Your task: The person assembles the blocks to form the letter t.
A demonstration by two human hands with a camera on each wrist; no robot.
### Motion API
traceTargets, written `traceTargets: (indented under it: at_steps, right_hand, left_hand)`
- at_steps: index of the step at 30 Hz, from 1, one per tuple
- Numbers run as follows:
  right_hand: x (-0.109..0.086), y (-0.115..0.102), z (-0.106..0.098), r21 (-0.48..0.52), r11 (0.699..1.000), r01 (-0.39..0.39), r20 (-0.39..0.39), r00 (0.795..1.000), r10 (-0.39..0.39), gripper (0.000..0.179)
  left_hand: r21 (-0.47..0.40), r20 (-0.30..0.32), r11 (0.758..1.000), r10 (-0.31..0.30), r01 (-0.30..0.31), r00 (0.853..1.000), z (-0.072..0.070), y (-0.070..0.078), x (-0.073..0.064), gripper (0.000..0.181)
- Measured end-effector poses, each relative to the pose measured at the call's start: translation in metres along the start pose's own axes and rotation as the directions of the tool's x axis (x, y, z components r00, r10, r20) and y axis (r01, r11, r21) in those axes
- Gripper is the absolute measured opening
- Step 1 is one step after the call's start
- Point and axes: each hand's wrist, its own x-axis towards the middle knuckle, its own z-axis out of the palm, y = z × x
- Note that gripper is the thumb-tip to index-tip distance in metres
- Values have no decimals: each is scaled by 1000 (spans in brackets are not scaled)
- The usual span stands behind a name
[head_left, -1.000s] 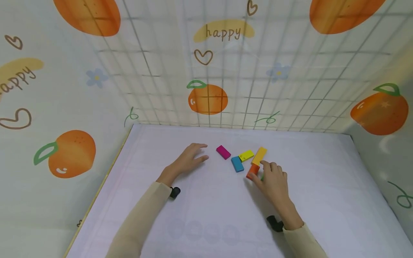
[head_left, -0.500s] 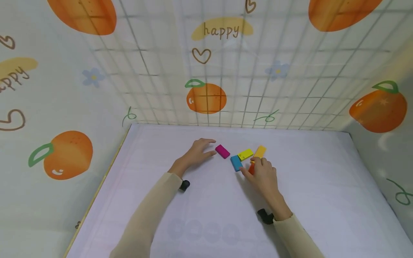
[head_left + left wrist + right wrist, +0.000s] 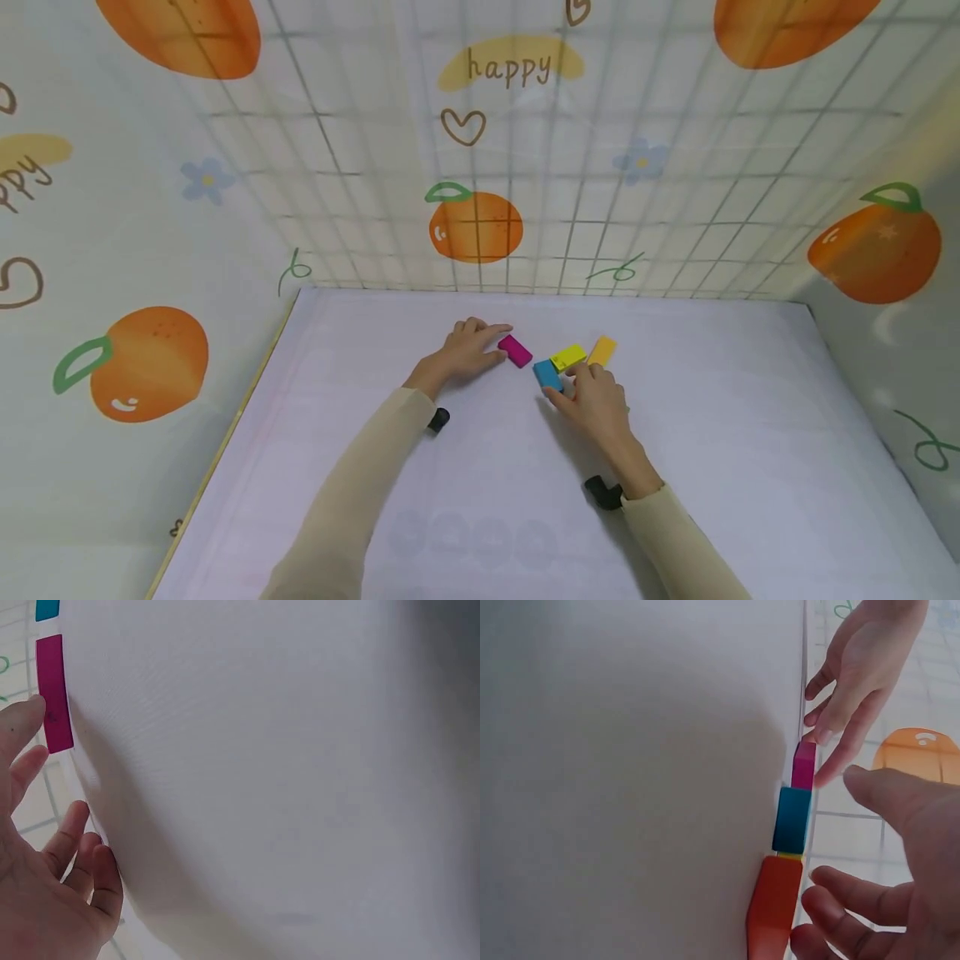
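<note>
In the head view my left hand [image 3: 463, 350] reaches the left end of a magenta block [image 3: 516, 352]. Its thumb and index finger stand extended about that end; whether they press on it I cannot tell. My right hand [image 3: 597, 407] is spread low over the table, thumb and index near a blue block [image 3: 547, 376]. Just behind lie a yellow block [image 3: 567, 357] and an amber block [image 3: 602, 350]. A red-orange block [image 3: 775, 907] shows in the right wrist view beside the right fingers; from the head it is hidden by that hand.
The blocks lie on a white-covered table [image 3: 465, 467]. Behind it rises a patterned cloth backdrop [image 3: 375, 208] with printed oranges and a grid, and similar cloth hangs at both sides. Each wrist carries a small black camera [image 3: 602, 493].
My left hand has moved right and forward up to the magenta block. My right hand has shifted left, from the red-orange block toward the blue one, covering the red-orange block from the head view.
</note>
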Motion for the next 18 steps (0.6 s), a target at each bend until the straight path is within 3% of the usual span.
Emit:
traceTargets:
  at_steps: [6,12,18]
  right_hand:
    - [4,-3,2,-48,999,-14,48,999,17,54]
    - [7,-5,4,-125,992,-23,91,995,34,54]
    - [10,-7,7,-138,989,-48,115,991,64,53]
  left_hand:
    - [89,12,996,-3,2,1000,2,6,2,55]
    - [130,2,992,4,-4,1000,2,10,0,50]
    - [143,-11,990,-4,6,1000,2,10,0,46]
